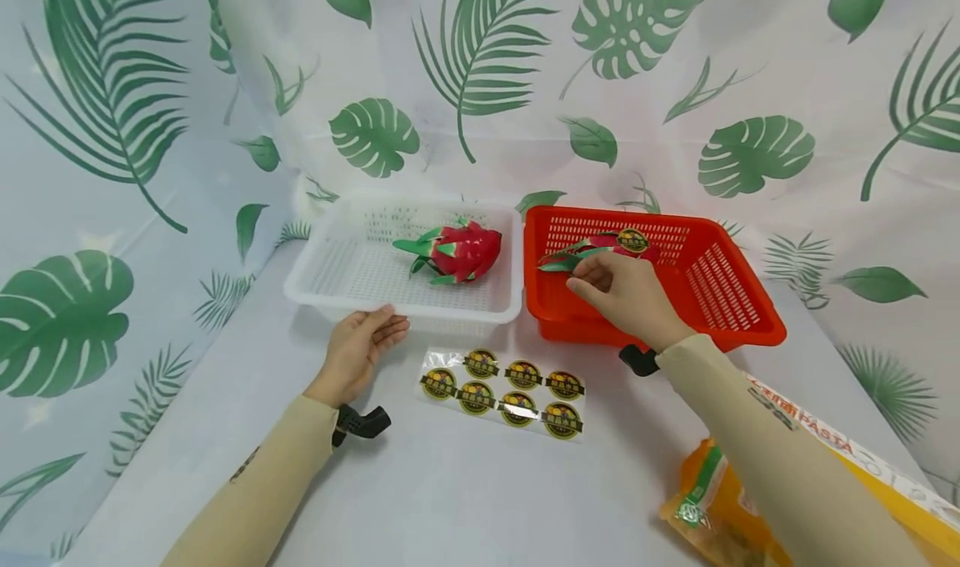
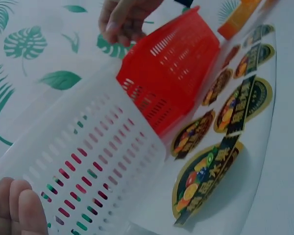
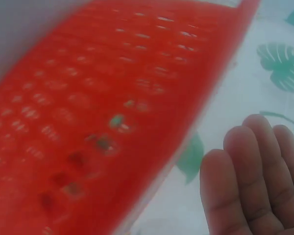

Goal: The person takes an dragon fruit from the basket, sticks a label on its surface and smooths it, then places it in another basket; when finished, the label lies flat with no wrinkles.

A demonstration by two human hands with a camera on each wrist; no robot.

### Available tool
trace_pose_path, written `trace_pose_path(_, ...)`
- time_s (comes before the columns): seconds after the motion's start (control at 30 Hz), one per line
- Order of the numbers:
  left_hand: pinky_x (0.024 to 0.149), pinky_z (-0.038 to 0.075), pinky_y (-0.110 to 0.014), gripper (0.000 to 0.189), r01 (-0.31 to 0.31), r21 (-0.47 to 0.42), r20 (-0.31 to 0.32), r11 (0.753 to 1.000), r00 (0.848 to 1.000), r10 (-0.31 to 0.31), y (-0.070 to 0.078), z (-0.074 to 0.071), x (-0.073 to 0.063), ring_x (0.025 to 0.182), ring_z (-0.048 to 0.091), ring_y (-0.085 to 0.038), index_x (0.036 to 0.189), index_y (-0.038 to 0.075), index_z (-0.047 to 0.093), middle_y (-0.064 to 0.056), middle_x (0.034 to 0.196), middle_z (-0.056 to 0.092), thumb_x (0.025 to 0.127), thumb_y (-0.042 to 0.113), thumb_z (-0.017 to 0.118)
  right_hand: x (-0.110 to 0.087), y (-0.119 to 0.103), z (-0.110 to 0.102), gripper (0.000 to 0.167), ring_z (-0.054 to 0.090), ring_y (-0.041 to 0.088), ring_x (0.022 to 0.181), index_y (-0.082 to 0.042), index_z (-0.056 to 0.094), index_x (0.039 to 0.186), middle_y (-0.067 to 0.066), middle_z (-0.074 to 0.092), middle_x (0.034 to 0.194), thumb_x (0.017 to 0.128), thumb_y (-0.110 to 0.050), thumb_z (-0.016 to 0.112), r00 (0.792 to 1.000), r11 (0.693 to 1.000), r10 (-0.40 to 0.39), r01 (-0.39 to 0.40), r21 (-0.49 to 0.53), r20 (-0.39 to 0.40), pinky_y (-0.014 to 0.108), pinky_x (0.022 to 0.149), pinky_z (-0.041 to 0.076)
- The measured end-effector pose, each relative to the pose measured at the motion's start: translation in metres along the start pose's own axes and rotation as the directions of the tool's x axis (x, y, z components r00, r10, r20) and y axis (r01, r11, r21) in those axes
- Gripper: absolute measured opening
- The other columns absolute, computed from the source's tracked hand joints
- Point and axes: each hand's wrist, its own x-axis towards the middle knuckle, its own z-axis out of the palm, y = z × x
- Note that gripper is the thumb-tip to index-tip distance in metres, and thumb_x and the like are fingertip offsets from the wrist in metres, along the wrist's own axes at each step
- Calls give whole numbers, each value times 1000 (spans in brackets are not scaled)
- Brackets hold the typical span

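Observation:
My left hand (image 1: 356, 354) is at the front rim of the white basket (image 1: 405, 308), fingers loosely bent and thumb by the rim. In that basket lies a red dragon fruit (image 1: 480, 254) with green leaf tips. Over the red basket (image 1: 697, 225) hovers my right hand (image 1: 626, 296), its relaxed fingers holding nothing visible. A second dragon fruit (image 1: 600, 240) lies in the red basket, partly hidden behind this hand, and bears a round black-and-gold sticker (image 1: 632, 240). The right wrist view shows the fingers (image 3: 245, 171) nearly straight beside the basket's rim.
A clear sheet (image 1: 444, 358) with several round stickers lies on the white table in front of the baskets. At the right, partly under the right forearm, are an orange packet (image 1: 705, 500) and a long box (image 1: 840, 446) marked PASTA. Leaf-patterned cloth (image 1: 525, 150) hangs behind.

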Motion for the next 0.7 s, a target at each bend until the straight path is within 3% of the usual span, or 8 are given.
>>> trace_pose_path(0.23, 93, 60, -22, 13, 20, -87, 2, 996, 1000, -19, 1, -1, 0, 93, 76, -11, 118, 1, 48, -1, 95, 72, 109, 11, 50, 35, -16, 13, 24, 71, 22, 91, -10, 70, 115, 8, 78, 105, 98, -27, 74, 998, 1000, -28, 29, -7, 58, 36, 83, 59)
trace_pose_path(0.7, 87, 61, -22, 14, 1, -72, -24, 997, 1000, -3, 1, 3, 0, 90, 76, -10, 118, 0, 50, -1, 91, 73, 108, 9, 53, 87, -42, 29, 33, 67, 28, 101, -4, 69, 122, 14, 74, 111, 98, -28, 71, 988, 997, -49, 57, -50, 147, 46, 94, 58)
